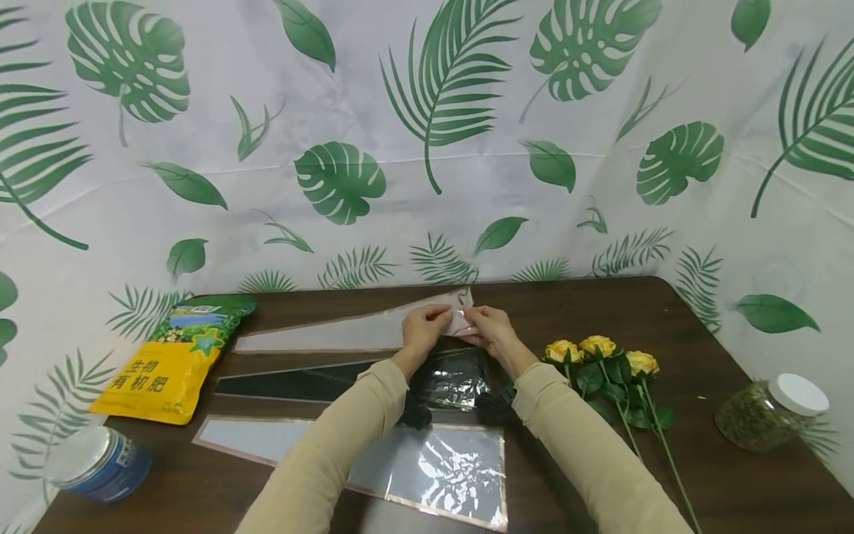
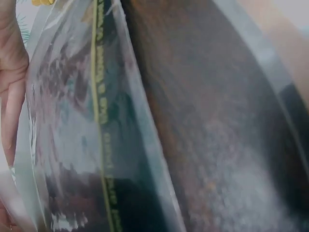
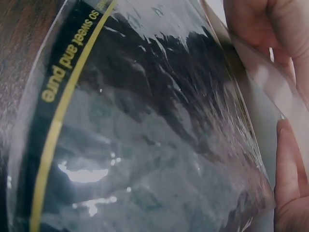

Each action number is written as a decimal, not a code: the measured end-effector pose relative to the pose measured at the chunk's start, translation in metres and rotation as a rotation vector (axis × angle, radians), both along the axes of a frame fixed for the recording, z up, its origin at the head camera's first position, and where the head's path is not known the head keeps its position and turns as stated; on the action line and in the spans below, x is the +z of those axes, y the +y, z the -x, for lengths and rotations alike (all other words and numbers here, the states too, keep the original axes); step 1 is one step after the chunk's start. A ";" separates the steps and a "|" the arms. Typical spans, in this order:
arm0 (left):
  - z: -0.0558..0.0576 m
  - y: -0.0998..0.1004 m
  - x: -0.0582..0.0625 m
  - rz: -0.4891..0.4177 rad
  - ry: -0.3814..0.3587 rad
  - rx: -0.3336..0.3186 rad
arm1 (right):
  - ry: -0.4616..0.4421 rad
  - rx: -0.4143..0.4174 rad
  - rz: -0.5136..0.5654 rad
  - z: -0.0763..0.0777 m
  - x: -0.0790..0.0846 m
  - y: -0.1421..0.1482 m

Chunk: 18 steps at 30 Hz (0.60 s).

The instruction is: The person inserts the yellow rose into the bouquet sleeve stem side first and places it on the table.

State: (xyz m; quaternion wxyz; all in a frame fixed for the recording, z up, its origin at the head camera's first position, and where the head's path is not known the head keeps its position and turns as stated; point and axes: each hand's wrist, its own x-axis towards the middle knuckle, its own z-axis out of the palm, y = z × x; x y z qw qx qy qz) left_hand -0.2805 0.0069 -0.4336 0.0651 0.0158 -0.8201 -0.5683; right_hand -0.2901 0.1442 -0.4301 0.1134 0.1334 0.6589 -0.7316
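Nearest are the beige sleeves (image 1: 327, 445); beyond them the pale tapered wrapper (image 1: 347, 334) runs left to right, its narrow tip at the left, well apart from either hand. The left hand (image 1: 422, 334) pinches its wide end and is the nearer to that tip; the right hand (image 1: 494, 331), just beside, pinches the end's right edge; the dark wrapper (image 1: 287, 384) lies on the near side, roughly parallel.

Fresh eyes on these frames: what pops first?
Likely the green leaf-print backdrop filling the head view's upper part, then the yellow bag at the table's left end and yellow roses right of centre. Mid-frame, the left hand and right hand pinch a pale sleeve.
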 end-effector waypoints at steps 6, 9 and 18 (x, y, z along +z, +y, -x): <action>0.001 0.000 0.002 0.026 0.042 0.010 | -0.022 -0.031 0.036 0.000 0.005 0.004; 0.002 -0.001 0.004 0.021 0.060 0.025 | -0.049 -0.033 0.076 0.001 0.007 0.005; 0.002 -0.008 0.010 -0.070 0.142 0.042 | -0.108 -0.006 0.028 -0.002 0.014 0.013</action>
